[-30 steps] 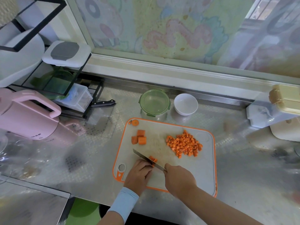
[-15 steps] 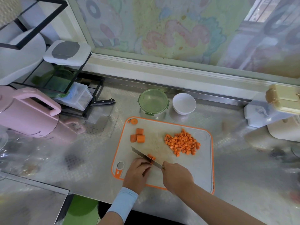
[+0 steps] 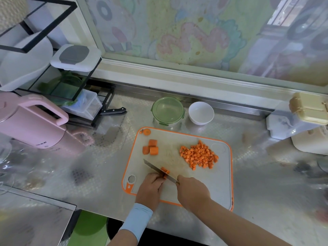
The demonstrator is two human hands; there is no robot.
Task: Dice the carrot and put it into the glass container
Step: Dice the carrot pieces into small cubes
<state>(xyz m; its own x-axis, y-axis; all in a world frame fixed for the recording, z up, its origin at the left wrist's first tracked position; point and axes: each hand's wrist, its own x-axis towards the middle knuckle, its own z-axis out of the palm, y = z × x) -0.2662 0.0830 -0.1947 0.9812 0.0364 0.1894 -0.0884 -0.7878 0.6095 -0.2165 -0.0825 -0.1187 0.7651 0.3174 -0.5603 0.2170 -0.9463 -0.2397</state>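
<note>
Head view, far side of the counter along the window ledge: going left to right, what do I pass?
pink kettle → black-handled knife → glass container → white bowl → beige box

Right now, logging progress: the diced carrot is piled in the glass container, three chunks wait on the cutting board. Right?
No: the head view shows the diced carrot piled on the cutting board, not in the glass container; the rest holds.
</note>
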